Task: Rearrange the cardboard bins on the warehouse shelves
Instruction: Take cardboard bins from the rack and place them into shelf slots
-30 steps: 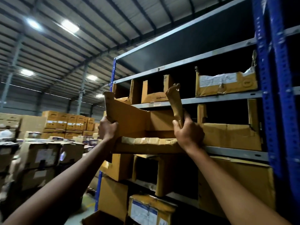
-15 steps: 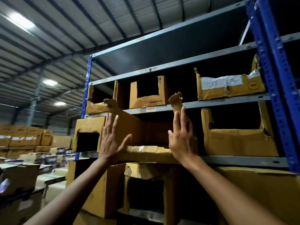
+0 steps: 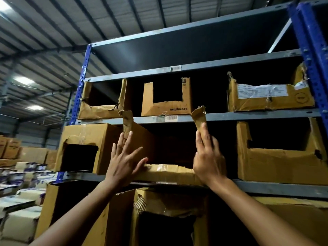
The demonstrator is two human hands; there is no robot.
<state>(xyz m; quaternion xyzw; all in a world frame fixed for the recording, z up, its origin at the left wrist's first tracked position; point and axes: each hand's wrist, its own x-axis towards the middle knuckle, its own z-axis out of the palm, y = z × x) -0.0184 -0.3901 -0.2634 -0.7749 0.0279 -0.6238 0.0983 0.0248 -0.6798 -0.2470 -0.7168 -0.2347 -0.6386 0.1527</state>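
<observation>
The single head camera stood close before the shelves (image 3: 230, 117), tilted upward; they filled 12 to 4 o'clock.

The middle bin (image 3: 168, 172) is black shadow inside, and the right hand (image 3: 207, 162) hides its right front corner. The label (image 3: 260, 90) at upper right is unreadable. Lower-left boxes (image 3: 17, 226) blur.

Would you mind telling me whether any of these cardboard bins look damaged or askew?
Yes. The middle bin, between the left hand and right hand, has torn, curled side flaps and a crumpled front lip. The top-left bin has a ripped, caved-in front wall.
</observation>
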